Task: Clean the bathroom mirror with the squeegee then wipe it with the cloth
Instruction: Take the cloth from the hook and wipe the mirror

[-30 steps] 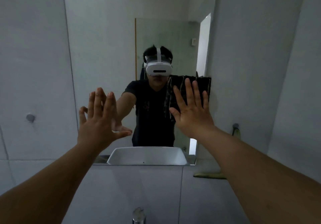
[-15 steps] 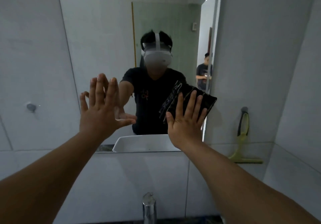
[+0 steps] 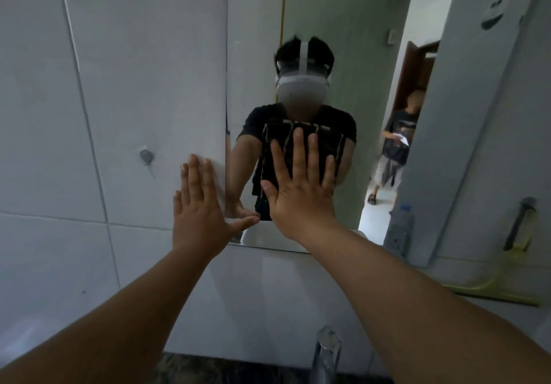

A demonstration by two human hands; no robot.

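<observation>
Right hand (image 3: 301, 192) flat and spread, palm pressed against a dark folded cloth (image 3: 301, 142); cloth held against the mirror (image 3: 334, 25), in the lower middle of the glass, its upper edge and both sides showing beyond the fingertips (image 3: 297, 137); pale streaks across the dark fabric; thumb pointing left, clear of the cloth edge.

Left hand (image 3: 199, 204) likewise open and flat, fingers (image 3: 193, 172) close together and pointing up, resting on the white tiled wall (image 3: 119, 85) just beside the mirror's left edge; thumb stretched rightward across that edge onto the glass, meeting its own reflection; holding nothing.

Both bare forearms reaching up from the lower corners; left and right hands near each other, not touching.

Squeegee (image 3: 507, 282) at the far right, well apart from both hands; yellow-green frame with the blade lying along a ledge, dark handle (image 3: 518, 222) rising against the side wall; whether hung or merely leaning cannot be told.

Reflected in the mirror: a person in a dark short-sleeved shirt wearing a white headset (image 3: 301, 85); the rim of a white basin (image 3: 265, 236) along the bottom edge; an open doorway (image 3: 417, 85) at the right with a second person (image 3: 396, 142) standing in it, blurred.

Tap (image 3: 326, 351), chrome, upright at the bottom edge of view, below the right forearm; small round plug (image 3: 146, 156) on the tile left of the left hand.
</observation>
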